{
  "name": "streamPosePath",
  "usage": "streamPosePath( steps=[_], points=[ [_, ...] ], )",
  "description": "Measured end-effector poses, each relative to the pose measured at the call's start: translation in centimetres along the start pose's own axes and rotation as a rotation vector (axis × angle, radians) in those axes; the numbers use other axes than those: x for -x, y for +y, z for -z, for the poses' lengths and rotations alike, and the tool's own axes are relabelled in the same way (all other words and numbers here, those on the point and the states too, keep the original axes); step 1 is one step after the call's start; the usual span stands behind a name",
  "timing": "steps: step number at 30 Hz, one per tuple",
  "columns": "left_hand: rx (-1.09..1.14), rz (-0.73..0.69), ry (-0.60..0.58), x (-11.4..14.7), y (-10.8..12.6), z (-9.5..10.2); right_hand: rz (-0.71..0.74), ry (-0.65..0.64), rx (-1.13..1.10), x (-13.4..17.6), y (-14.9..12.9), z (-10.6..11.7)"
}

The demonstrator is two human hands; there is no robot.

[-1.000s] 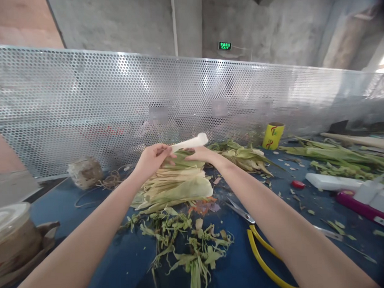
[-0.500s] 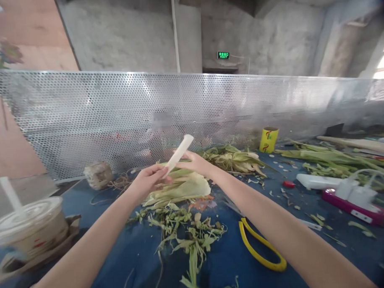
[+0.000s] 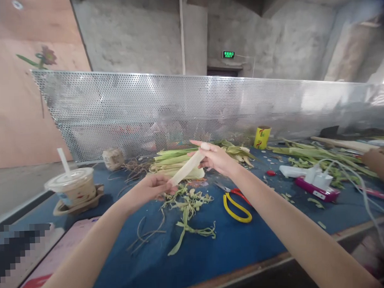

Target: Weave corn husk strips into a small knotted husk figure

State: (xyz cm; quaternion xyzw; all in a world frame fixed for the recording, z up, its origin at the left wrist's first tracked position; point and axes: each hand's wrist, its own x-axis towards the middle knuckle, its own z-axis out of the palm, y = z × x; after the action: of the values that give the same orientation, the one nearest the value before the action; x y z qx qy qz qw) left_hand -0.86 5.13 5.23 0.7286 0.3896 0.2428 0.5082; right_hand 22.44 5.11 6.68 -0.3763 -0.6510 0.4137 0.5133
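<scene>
A pale, flat strip of corn husk [image 3: 187, 168] slants up to the right between my hands, above the table. My left hand [image 3: 149, 189] pinches its lower end between thumb and fingers. At the upper end, my right hand [image 3: 220, 159] grips it, with the index finger stretched out past the strip. Behind and below lies a pile of light green husks [image 3: 169, 160]. Curled, knotted green husk pieces [image 3: 189, 205] are spread on the table in front of my hands. Scissors with yellow and red handles [image 3: 240, 220] lie beside my right forearm.
A lidded cup [image 3: 74, 190] with a straw stands in a cardboard holder at left, near a ball of twine [image 3: 113, 158]. To the right are a purple power strip [image 3: 318, 193] with cables, a yellow roll [image 3: 262, 138] and another person's hand [image 3: 380, 162]. A perforated metal panel [image 3: 130, 104] runs behind.
My right hand has closed on the strip's upper end, where its fingers were behind it before. The strip is lower. The view has shifted, showing more of the table's front and another person's hand.
</scene>
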Motion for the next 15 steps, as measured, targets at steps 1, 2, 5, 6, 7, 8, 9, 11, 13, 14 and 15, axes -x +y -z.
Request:
streamPosePath(
  steps=[1,2,5,6,7,8,9,11,13,14,15],
  points=[
    [-0.017,-0.003,-0.011,0.5,-0.1,-0.1,-0.005,-0.032,-0.030,0.6,-0.1,0.1],
    [-0.034,-0.005,-0.025,0.9,-0.2,-0.1,-0.007,-0.068,-0.069,1.2,-0.2,0.3],
    [-0.077,0.002,-0.104,2.0,-0.3,-0.3,-0.004,-0.174,-0.230,2.4,-0.1,0.4],
    [-0.088,0.004,-0.133,2.3,-0.2,-0.3,-0.003,-0.200,-0.278,2.6,0.1,0.3],
    [-0.098,0.007,-0.161,2.7,-0.2,-0.3,-0.004,-0.219,-0.311,2.8,0.2,0.2],
    [-0.107,0.009,-0.185,3.0,-0.1,-0.3,-0.006,-0.229,-0.328,2.9,0.4,0.1],
    [-0.117,0.011,-0.205,3.4,0.0,-0.3,-0.008,-0.233,-0.340,3.0,0.5,0.0],
    [-0.140,0.017,-0.238,4.0,0.1,-0.3,-0.006,-0.219,-0.368,2.9,0.8,-0.4],
    [-0.166,0.028,-0.268,4.5,0.1,-0.3,-0.017,-0.197,-0.396,2.8,1.0,-0.8],
    [-0.180,0.038,-0.286,4.7,0.1,-0.3,-0.028,-0.192,-0.405,2.7,1.1,-1.0],
    [-0.195,0.052,-0.309,4.8,0.1,-0.2,-0.044,-0.199,-0.411,2.6,1.2,-1.2]
  ],
)
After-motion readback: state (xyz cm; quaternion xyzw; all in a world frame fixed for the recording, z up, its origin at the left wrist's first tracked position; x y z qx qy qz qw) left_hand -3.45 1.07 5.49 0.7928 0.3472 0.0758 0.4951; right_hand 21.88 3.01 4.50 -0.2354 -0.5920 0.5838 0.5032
